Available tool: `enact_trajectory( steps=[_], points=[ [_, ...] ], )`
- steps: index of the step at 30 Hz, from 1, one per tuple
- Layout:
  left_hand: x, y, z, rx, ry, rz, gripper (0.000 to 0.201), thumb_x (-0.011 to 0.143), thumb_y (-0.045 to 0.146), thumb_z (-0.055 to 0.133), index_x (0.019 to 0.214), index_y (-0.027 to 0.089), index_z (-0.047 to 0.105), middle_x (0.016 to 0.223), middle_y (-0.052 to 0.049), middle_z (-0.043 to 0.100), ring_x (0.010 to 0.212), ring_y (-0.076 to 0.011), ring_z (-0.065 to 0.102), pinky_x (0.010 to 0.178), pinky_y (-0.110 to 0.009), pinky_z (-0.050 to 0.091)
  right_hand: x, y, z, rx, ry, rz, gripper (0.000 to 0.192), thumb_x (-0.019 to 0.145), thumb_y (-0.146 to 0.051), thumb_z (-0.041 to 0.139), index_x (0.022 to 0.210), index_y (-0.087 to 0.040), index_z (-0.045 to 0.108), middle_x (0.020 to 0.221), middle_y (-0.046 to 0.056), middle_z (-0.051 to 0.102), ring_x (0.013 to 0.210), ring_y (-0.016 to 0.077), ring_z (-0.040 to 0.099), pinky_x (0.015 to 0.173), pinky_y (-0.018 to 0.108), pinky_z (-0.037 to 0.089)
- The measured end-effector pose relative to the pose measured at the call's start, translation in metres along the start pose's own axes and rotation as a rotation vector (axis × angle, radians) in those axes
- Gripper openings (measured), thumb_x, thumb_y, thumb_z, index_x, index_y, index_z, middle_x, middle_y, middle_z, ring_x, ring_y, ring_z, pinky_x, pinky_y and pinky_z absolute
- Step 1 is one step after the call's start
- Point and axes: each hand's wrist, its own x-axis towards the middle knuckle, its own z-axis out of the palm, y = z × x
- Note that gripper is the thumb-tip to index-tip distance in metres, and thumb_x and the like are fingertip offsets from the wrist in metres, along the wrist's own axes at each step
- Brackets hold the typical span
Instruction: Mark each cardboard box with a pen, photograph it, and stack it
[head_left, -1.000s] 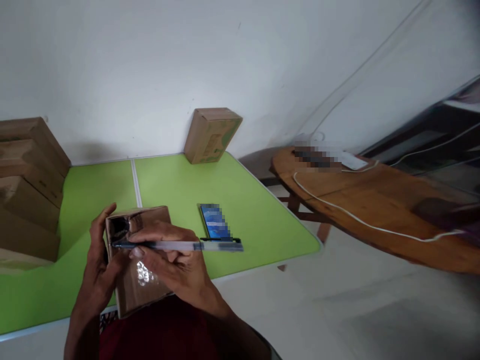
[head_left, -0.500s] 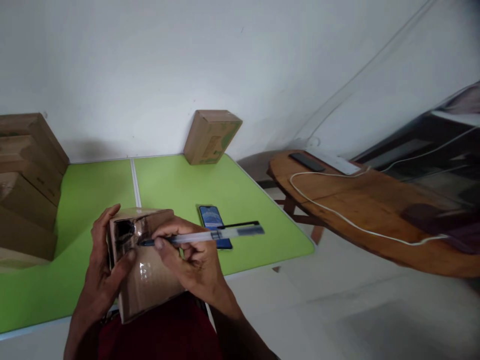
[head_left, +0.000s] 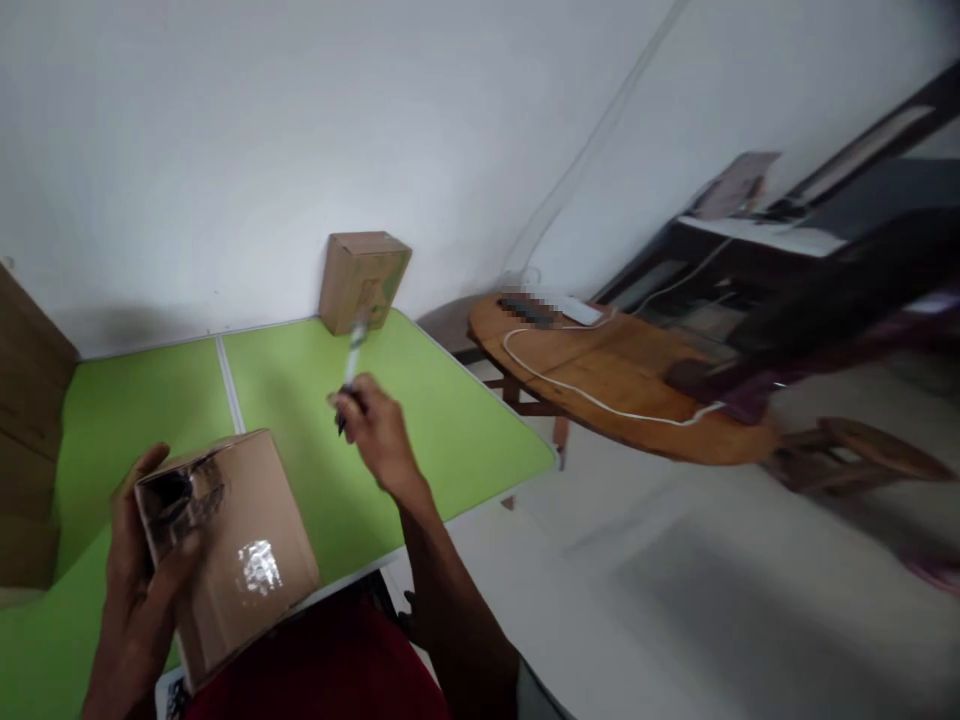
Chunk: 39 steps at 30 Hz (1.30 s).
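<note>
My left hand (head_left: 139, 590) grips a cardboard box (head_left: 251, 515) by its left side, thumb pressed on the top face. The box is tilted near the table's front edge. Dark, torn-looking marks and a black hole-like patch show at its far left corner, and shiny tape glints on its face. My right hand (head_left: 375, 425) is closed around a pen (head_left: 353, 365), raised over the green table to the right of the box and apart from it. The pen's dark tip points down and its clear barrel, blurred by motion, points up.
A second cardboard box (head_left: 364, 280) stands at the far edge of the green table (head_left: 465, 430), by the wall. Stacked boxes (head_left: 28, 430) are at the left. To the right, a wooden table (head_left: 600, 385) carries a white cable (head_left: 585, 390).
My right hand has lifted the pen off the box and swung it up and away. The view has turned to the right. The phone seen on the table earlier is now hidden from sight.
</note>
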Motion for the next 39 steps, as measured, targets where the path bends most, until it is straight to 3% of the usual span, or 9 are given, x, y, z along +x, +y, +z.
enact_trajectory(
  steps=[3, 9, 16, 20, 24, 31, 34, 36, 39],
  points=[
    [0.001, 0.001, 0.002, 0.015, 0.018, 0.005, 0.079, 0.094, 0.065, 0.072, 0.165, 0.036, 0.049, 0.15, -0.008, 0.066, 0.137, -0.0409, 0.06, 0.135, -0.07, 0.027, -0.008, 0.026, 0.021, -0.452, -0.25, 0.189, 0.005, 0.109, -0.025, 0.07, 0.107, -0.021, 0.069, 0.103, 0.011, 0.084, 0.1, 0.0256, 0.08, 0.082, 0.031, 0.051],
    [0.005, 0.002, 0.004, 0.03, 0.045, -0.023, 0.087, 0.088, 0.07, 0.075, 0.165, 0.035, 0.051, 0.147, -0.008, 0.066, 0.137, -0.0434, 0.06, 0.131, -0.07, 0.034, -0.036, 0.04, 0.056, -0.554, -0.338, 0.283, 0.009, 0.109, -0.023, 0.07, 0.116, -0.018, 0.073, 0.121, 0.019, 0.083, 0.115, 0.0312, 0.08, 0.089, 0.034, 0.053],
    [0.005, 0.0, 0.003, 0.013, 0.018, -0.001, 0.089, 0.089, 0.069, 0.074, 0.167, 0.035, 0.047, 0.15, -0.008, 0.062, 0.139, -0.0434, 0.057, 0.134, -0.069, 0.03, -0.035, 0.061, 0.011, -0.595, -0.116, 0.38, 0.042, 0.107, -0.036, 0.074, 0.142, -0.016, 0.065, 0.155, 0.026, 0.065, 0.146, 0.0395, 0.059, 0.114, 0.048, 0.049],
    [0.005, -0.004, 0.002, 0.006, 0.017, 0.014, 0.084, 0.091, 0.068, 0.074, 0.164, 0.038, 0.049, 0.15, -0.006, 0.062, 0.142, -0.0436, 0.056, 0.137, -0.068, 0.026, -0.032, 0.087, -0.014, -0.569, -0.017, 0.523, 0.064, 0.091, -0.036, 0.09, 0.141, -0.007, 0.063, 0.153, 0.035, 0.061, 0.15, 0.05, 0.053, 0.116, 0.06, 0.048],
    [0.007, -0.009, 0.001, -0.001, -0.005, 0.059, 0.082, 0.091, 0.067, 0.074, 0.164, 0.038, 0.049, 0.154, -0.007, 0.061, 0.147, -0.0448, 0.053, 0.137, -0.069, 0.025, -0.028, 0.102, -0.02, -0.406, -0.002, 0.574, 0.071, 0.076, -0.036, 0.099, 0.132, -0.008, 0.065, 0.142, 0.032, 0.07, 0.139, 0.0456, 0.067, 0.109, 0.049, 0.055],
    [0.003, -0.013, 0.0, -0.006, 0.024, 0.075, 0.078, 0.097, 0.065, 0.068, 0.166, 0.034, 0.049, 0.155, -0.01, 0.063, 0.141, -0.0416, 0.06, 0.13, -0.068, 0.036, -0.062, 0.095, -0.021, 0.074, -0.083, 0.476, 0.041, 0.081, -0.041, 0.09, 0.107, -0.017, 0.069, 0.109, 0.016, 0.085, 0.106, 0.0348, 0.082, 0.094, 0.044, 0.064],
    [0.002, -0.017, -0.002, -0.035, 0.003, 0.098, 0.074, 0.097, 0.063, 0.069, 0.164, 0.035, 0.051, 0.165, -0.009, 0.056, 0.151, -0.0413, 0.052, 0.132, -0.065, 0.034, -0.092, 0.075, -0.03, 0.571, -0.13, 0.418, 0.06, 0.077, -0.061, 0.095, 0.112, -0.019, 0.069, 0.102, 0.011, 0.085, 0.089, 0.0309, 0.085, 0.083, 0.044, 0.068],
    [0.004, -0.021, -0.004, -0.042, -0.011, 0.128, 0.072, 0.099, 0.062, 0.068, 0.163, 0.036, 0.051, 0.169, -0.009, 0.052, 0.155, -0.0408, 0.049, 0.132, -0.064, 0.034, -0.107, 0.053, -0.038, 0.914, -0.169, 0.402, 0.064, 0.073, -0.058, 0.102, 0.114, -0.02, 0.069, 0.105, 0.01, 0.085, 0.084, 0.0281, 0.085, 0.079, 0.043, 0.07],
    [0.006, -0.029, -0.006, -0.024, -0.037, 0.176, 0.073, 0.1, 0.061, 0.066, 0.166, 0.036, 0.048, 0.172, -0.01, 0.048, 0.159, -0.0409, 0.046, 0.132, -0.064, 0.035, -0.119, 0.01, -0.042, 1.14, -0.338, 0.371, 0.06, 0.077, -0.048, 0.105, 0.117, -0.023, 0.069, 0.108, 0.008, 0.085, 0.08, 0.0238, 0.085, 0.072, 0.037, 0.07]
  ],
)
